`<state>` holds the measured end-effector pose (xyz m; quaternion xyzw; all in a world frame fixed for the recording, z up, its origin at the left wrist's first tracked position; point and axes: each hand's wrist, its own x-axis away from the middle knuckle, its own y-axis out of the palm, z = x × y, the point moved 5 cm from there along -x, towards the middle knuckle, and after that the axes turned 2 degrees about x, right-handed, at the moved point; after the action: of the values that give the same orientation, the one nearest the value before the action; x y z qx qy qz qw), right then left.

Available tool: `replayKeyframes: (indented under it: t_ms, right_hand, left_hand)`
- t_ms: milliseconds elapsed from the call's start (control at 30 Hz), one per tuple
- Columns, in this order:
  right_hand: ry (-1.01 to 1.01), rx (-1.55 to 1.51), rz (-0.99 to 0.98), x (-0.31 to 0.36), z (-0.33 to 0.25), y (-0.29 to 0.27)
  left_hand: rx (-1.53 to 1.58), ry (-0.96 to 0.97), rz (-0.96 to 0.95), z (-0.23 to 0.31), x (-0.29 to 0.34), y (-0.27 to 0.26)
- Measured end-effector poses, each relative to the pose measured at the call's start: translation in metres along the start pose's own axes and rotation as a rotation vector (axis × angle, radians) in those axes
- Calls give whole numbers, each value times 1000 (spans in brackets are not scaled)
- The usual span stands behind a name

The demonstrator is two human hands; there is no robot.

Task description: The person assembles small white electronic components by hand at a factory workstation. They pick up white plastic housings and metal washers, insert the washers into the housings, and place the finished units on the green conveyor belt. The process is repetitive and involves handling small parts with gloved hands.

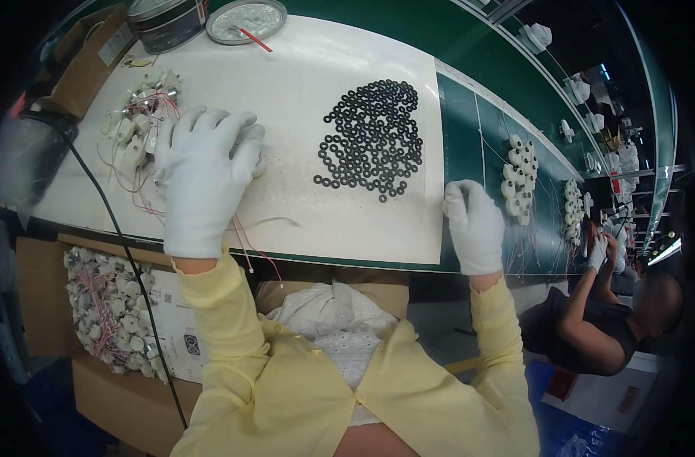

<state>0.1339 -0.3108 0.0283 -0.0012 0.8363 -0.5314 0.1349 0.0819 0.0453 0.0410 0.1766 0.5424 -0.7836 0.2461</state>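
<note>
"Where do you see my left hand [207,167]?"

"From my end, on the left of the white board [286,91], palm down, knuckles up. It overlaps the right side of the parts [140,122], a heap of white pieces with pink wires. More wires [245,244] run out near its wrist and over the board's front edge."

"Is it gripping one?"

"I can't tell. The fingers are bent, and the back of the glove hides what is under them."

"And my right hand [473,225]?"

"I have it just beyond the board's right edge, over the green table [465,107]. It's curled closed, thumb against the forefinger; whether anything is pinched inside, I can't make out."

"So where are the rings [370,137]?"

"Loose on the board between my two hands, farther from my body than the right one. That black spread lies apart from both, somewhat nearer the right."

"What's beyond?"

"Right of my right hand, a white cluster [519,179] sits on the green. At the far left I get a tin [165,30], with a round dish [241,23] beside it."
</note>
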Motion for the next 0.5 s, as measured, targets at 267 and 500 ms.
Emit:
replayKeyframes:
  t_ms: [267,500]
  right_hand:
    - [119,-98,-70,5,2,-9]
    - [242,-446,-326,-2,-8,0]
  left_hand:
    - [-68,-53,19,30,30,-1]
    - [-15,-77,8,32,35,5]
